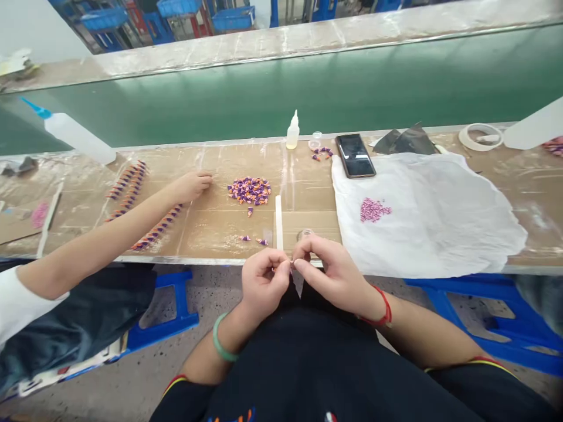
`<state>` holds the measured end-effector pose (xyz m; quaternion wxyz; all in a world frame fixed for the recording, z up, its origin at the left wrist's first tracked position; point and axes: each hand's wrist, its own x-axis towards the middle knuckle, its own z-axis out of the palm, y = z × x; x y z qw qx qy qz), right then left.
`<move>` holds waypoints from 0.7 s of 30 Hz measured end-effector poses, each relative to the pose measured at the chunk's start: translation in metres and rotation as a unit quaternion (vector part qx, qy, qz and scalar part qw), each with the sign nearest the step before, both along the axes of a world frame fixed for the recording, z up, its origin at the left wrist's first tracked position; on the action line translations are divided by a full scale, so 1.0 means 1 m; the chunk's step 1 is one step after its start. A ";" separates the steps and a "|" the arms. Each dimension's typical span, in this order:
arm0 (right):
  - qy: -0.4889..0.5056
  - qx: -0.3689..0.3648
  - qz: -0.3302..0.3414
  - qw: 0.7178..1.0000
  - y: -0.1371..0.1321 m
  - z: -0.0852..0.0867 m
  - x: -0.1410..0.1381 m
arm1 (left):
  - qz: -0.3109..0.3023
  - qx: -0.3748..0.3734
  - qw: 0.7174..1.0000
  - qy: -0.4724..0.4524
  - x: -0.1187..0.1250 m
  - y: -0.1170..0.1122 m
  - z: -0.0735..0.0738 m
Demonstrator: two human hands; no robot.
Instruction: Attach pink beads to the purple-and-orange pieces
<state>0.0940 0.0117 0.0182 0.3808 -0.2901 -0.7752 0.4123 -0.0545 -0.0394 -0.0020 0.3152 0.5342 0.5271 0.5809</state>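
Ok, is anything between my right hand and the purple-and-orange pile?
Yes: the white strip lies on the table between your right hand and the purple-and-orange pile. A small round item sits just beyond that hand.

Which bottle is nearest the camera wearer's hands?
The small dropper bottle, upright beyond the left hand and right hand; the blue-tipped bottle and right-edge white bottle are larger and farther away.

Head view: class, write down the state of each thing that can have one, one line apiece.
Left hand: fingertips pinched; anything held too small to tell
Right hand: thumb and forefinger pinched
Co-worker's hand: fingers partly curled
Small dropper bottle: upright, partly filled
Phone: lying face up, screen dark
White cloth: spread out, creased
Pink beads: loose, clustered
Purple-and-orange pieces: mostly heaped
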 end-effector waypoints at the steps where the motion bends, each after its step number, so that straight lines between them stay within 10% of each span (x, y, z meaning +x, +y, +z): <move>1: -0.011 0.015 0.007 1.000 0.002 0.002 0.001 | 0.000 0.003 1.000 0.012 -0.001 0.000 0.001; 21: -0.126 0.037 0.044 0.990 0.009 -0.001 0.013 | -0.078 -0.012 0.990 0.117 -0.005 0.001 -0.005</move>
